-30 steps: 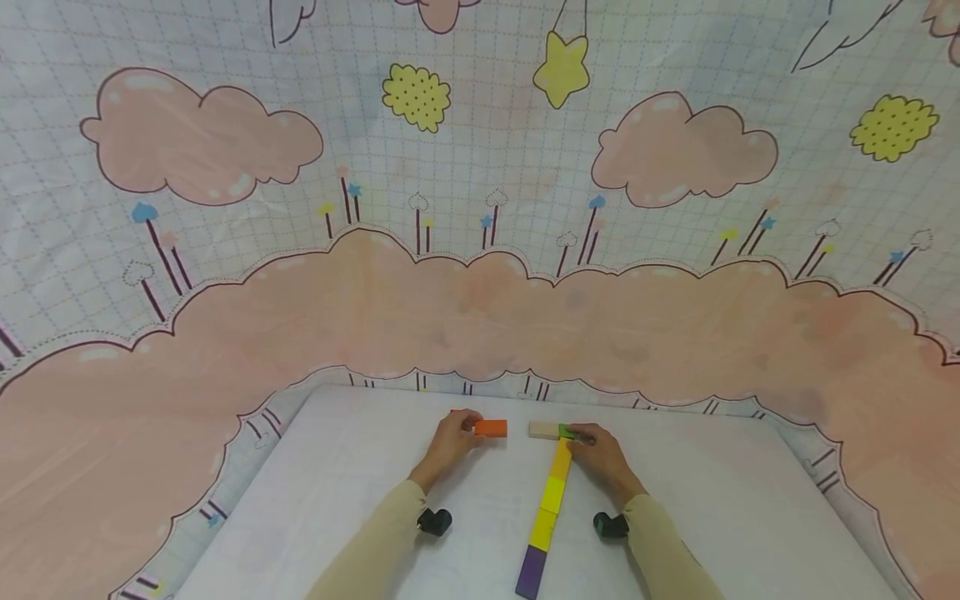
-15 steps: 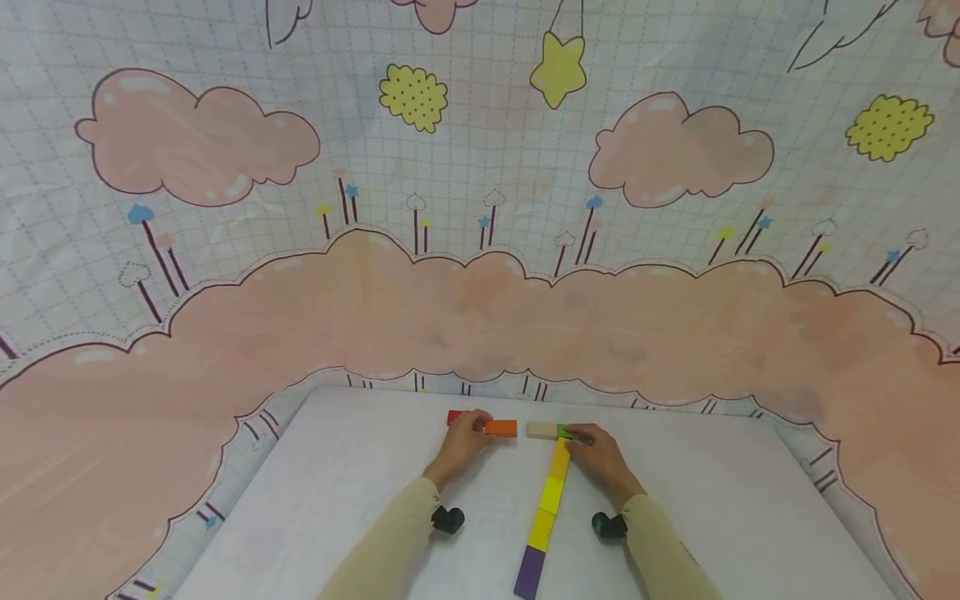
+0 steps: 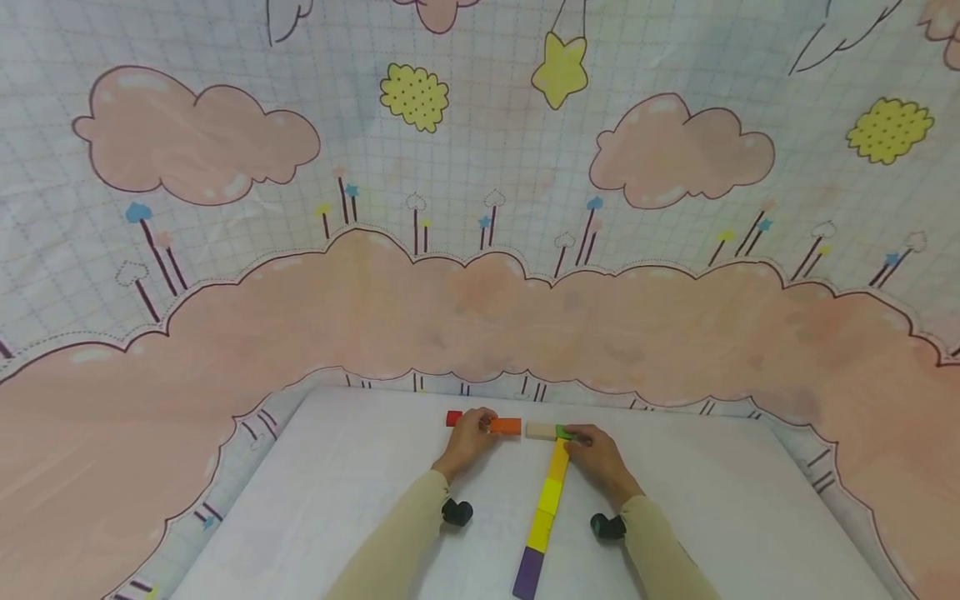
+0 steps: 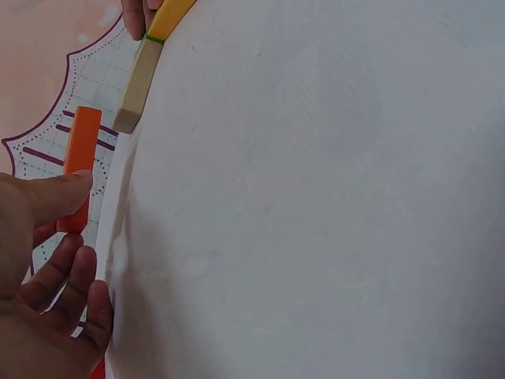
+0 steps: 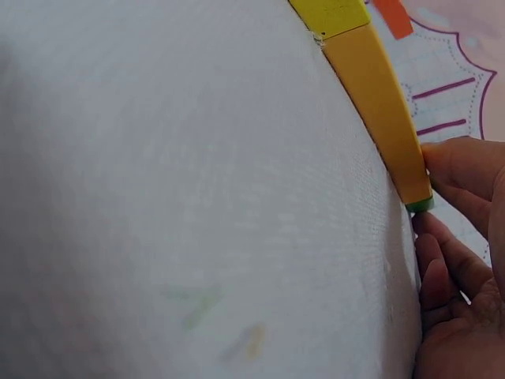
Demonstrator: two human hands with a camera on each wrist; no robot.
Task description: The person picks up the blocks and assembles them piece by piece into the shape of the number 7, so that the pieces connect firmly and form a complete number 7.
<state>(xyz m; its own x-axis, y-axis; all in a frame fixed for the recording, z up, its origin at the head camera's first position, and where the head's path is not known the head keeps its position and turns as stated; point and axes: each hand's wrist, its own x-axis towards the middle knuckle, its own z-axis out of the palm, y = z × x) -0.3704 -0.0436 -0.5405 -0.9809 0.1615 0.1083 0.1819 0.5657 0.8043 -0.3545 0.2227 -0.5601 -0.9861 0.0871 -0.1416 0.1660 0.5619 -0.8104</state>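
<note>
My left hand (image 3: 467, 440) pinches an orange block (image 3: 508, 427) between thumb and fingers. The block's right end is a small gap away from a pale wooden block (image 3: 540, 430). Against the pale block's right end stands a green block (image 3: 562, 432), partly covered by my right hand (image 3: 600, 460). My right fingers pinch the green block, and the thumb lies beside an amber block (image 5: 379, 110). From there a line runs towards me: two yellow blocks (image 3: 550, 496), then a purple block (image 3: 528, 573). Behind my left hand, a red block (image 3: 453, 418) shows partly.
The blocks lie on a white table (image 3: 337, 450), near its far edge. A patterned cloth (image 3: 480, 325) with clouds and stars hangs behind the table and around its sides. Dark wrist cameras (image 3: 457, 512) sit under both sleeves.
My left hand has slid right with the orange block, narrowing the gap to the pale block and uncovering more of the red block. My right hand has stayed nearly still.
</note>
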